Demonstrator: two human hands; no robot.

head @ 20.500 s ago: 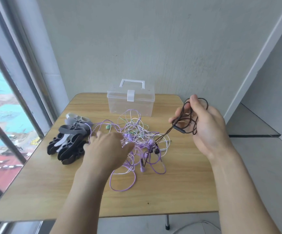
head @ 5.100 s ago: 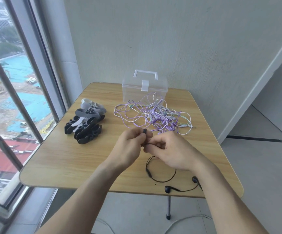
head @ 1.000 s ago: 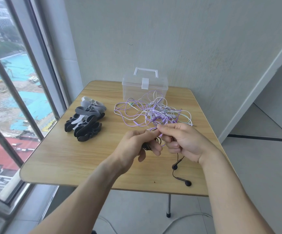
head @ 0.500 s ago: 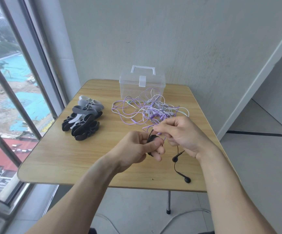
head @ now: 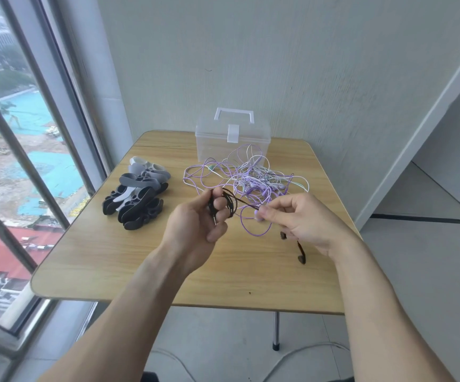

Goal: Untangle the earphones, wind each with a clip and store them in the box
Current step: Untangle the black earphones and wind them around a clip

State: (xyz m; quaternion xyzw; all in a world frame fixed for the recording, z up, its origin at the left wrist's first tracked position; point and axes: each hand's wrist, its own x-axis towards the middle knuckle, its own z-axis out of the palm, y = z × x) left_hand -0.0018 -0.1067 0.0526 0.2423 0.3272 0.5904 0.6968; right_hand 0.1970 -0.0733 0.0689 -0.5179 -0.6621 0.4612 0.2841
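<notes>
Left hand [head: 195, 224]: mid-frame, raised above the desk [head: 107, 260], fingers curled round coils of the black earphone [head: 230, 204].
Right hand [head: 303, 221]: right of centre, thumb and forefinger pinching the black cord; earbuds dangle below.
Purple tangle [head: 250, 180]: on the desk behind the hands.
Clips [head: 138, 197]: left of tangle.
Box [head: 233, 140]: closed, farthest, at the wall.

Table [head: 91, 260] against wall [head: 292, 64], window [head: 16, 133] to its left. Box [head: 233, 142] at table's back edge, centre. Tangle of earphones [head: 250, 177] just in front of box. Pile of clips [head: 136, 197] left of tangle, near window side. Both hands above table in front of tangle: left hand [head: 195, 230] left, right hand [head: 303, 224] right, one earphone cord [head: 230, 204] stretched between them, its earbuds [head: 301, 257] hanging below right hand.
</notes>
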